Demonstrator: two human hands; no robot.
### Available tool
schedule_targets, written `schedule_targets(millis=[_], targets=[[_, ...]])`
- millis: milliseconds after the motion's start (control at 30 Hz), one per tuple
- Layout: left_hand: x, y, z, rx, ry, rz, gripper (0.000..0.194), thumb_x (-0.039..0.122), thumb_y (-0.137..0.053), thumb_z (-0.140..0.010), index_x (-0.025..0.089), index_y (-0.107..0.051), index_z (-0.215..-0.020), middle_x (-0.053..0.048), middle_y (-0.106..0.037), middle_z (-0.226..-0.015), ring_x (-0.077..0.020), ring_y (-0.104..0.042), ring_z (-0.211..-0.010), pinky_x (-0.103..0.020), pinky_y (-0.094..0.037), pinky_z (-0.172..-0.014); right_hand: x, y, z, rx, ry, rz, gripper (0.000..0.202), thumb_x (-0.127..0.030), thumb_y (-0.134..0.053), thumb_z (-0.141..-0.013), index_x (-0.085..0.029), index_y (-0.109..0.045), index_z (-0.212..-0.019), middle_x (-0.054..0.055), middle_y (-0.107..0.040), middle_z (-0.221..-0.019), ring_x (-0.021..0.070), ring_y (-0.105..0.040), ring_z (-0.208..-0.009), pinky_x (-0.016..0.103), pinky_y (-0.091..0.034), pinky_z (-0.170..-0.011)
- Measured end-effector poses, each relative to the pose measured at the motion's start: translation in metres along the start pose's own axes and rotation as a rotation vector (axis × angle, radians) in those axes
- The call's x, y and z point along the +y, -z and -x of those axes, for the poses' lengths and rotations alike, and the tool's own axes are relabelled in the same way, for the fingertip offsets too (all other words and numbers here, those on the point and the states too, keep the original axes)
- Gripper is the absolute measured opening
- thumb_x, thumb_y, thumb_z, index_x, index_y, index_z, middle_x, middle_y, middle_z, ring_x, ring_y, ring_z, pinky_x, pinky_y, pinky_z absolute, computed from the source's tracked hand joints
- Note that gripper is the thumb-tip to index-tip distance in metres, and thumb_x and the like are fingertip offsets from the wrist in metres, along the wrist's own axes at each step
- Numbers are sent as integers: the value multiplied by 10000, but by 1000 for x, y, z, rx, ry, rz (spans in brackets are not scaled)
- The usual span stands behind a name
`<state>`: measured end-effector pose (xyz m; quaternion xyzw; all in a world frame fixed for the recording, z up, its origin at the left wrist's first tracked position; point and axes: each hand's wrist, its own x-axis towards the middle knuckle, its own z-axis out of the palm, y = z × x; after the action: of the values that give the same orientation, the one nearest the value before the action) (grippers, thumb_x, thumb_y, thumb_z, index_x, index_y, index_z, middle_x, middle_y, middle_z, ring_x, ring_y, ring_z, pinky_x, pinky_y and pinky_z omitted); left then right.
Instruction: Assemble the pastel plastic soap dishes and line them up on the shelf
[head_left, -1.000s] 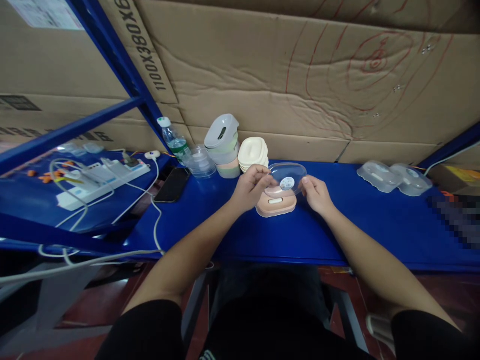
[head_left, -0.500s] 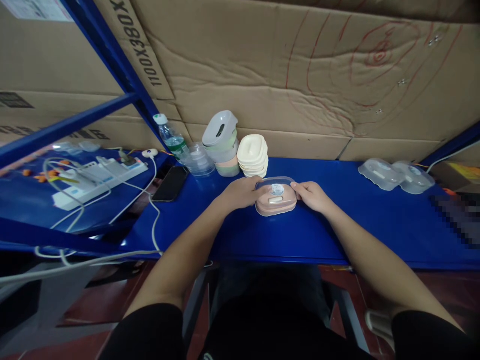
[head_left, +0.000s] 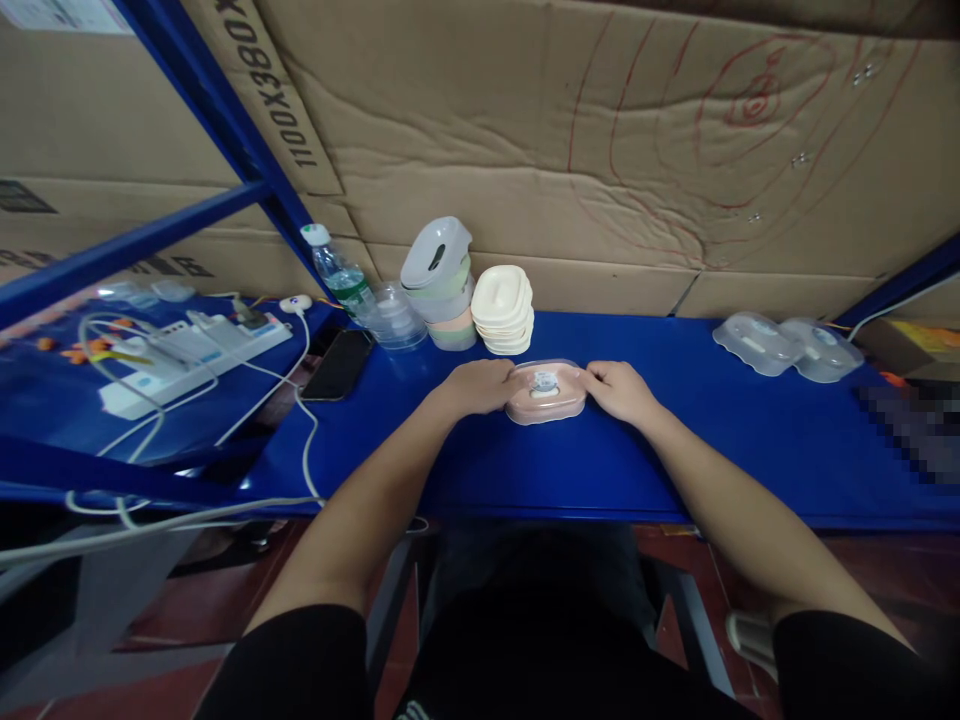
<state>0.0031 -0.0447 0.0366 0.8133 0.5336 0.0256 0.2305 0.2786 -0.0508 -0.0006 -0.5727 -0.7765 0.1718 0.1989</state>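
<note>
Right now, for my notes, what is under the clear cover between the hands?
A pink container shows through the clear cover. The label hides part of its top; its underside is out of sight.

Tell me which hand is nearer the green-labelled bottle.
Left: the left hand is right of the green-labelled bottle, towards the person; the right hand is farther right.

The oval plastic box (head_left: 545, 410) is pale pink under a colourless, transparent oval plastic lid (head_left: 559, 368) with a whitish label (head_left: 545, 381). The flat, glossy desk (head_left: 675, 420) is deep blue. The stacked rounded plastic pieces (head_left: 502, 305) are cream. Red, uneven concentric rings (head_left: 756, 105) pattern the brown cardboard sheet (head_left: 480, 130).
</note>
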Motion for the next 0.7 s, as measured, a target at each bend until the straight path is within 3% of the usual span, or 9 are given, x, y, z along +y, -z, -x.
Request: schedule_targets(millis=[133,200,300,367,433,500,567,700], targets=[[-6,-9,-8,79,-13,-76,507,533,-280,-1055,224,-676,-993,-106,-790,-1036,-298,-736,-1027,-365,-494,-794,2,0,0,-1,-29,8,606,-702,-427,-1003,-242,-535,-623,28,-664,-657,200,-587,-641,331,-348,-601],[-7,-13,-12,76,1,-62,550,569,-261,-1056,215,-681,-1038,-128,-779,-1142,-319,-724,-1098,-390,-502,-856,2,2,0,79,-51,32,522,-687,-499,-981,-245,-652,-749,46,-715,-738,232,-638,-710,343,-411,-646],[-6,-18,-17,93,33,29,619,637,-251,-1049,211,-690,-1141,-142,-760,-1236,-341,-700,-1173,-428,-495,-944,-2,6,3,184,140,49,523,-658,-608,-942,-243,-724,-1239,124,-769,-1194,332,-683,-1107,447,-509,-914],[-6,-20,-19,127,23,127,641,664,-259,-1044,216,-692,-1193,-128,-766,-1225,-325,-700,-1165,-423,-493,-962,-5,8,4,87,345,64,637,-660,-631,-938,-275,-639,-1446,123,-638,-1499,361,-563,-1373,523,-442,-1107],[-7,-20,-22,154,-5,230,639,669,-270,-1045,219,-691,-1214,-99,-789,-1117,-286,-720,-1076,-393,-505,-930,-5,9,5,-26,433,108,646,-660,-639,-942,-322,-612,-1492,85,-545,-1614,361,-482,-1472,575,-333,-1215],[-9,-21,-23,169,-28,277,636,675,-298,-1040,216,-678,-1260,-75,-792,-994,-262,-730,-976,-374,-513,-882,-2,12,4,-29,381,179,619,-635,-653,-946,-351,-609,-1494,72,-545,-1619,371,-468,-1485,644,-213,-1261],[-12,-21,-23,187,-39,221,658,692,-348,-1024,202,-647,-1345,-78,-786,-963,-272,-730,-960,-379,-511,-863,6,17,2,48,247,259,599,-606,-656,-949,-345,-615,-1487,85,-560,-1604,397,-465,-1477,721,-122,-1256],[-17,-22,-23,168,-102,41,720,702,-420,-993,154,-624,-1412,-120,-772,-1019,-312,-726,-1014,-387,-502,-857,30,34,-3,236,-84,368,531,-593,-591,-969,-268,-703,-1374,143,-619,-1518,435,-485,-1420,794,-86,-1220]])
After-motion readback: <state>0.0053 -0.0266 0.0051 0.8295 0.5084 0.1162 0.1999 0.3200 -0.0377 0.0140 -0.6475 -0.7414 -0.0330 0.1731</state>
